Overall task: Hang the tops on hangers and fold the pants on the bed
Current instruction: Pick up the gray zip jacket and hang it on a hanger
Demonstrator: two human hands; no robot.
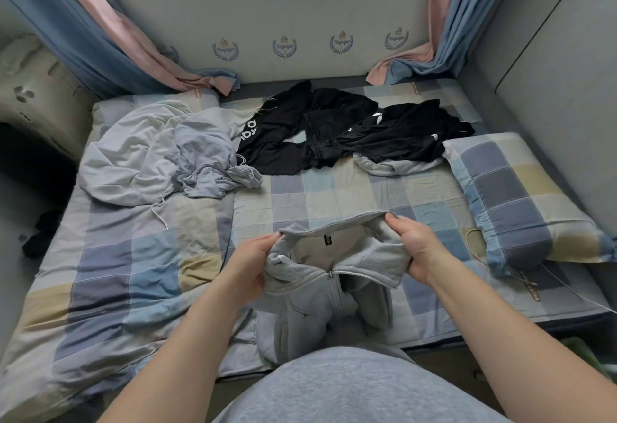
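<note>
Grey fleece zip-up top (pixel 307 315) held up by its collar at the near edge of the blue-and-cream checked bed (pixel 334 189).
Left hand (pixel 250 265) and right hand (pixel 417 249) each grip one side of the collar, fingers curled into the fleece, spreading the neck, likely to admit a hanger; none is in view. Crumpled black garments (pixel 334 128) and a pale grey hoodie (pixel 140 155) lie heaped farther back.
</note>
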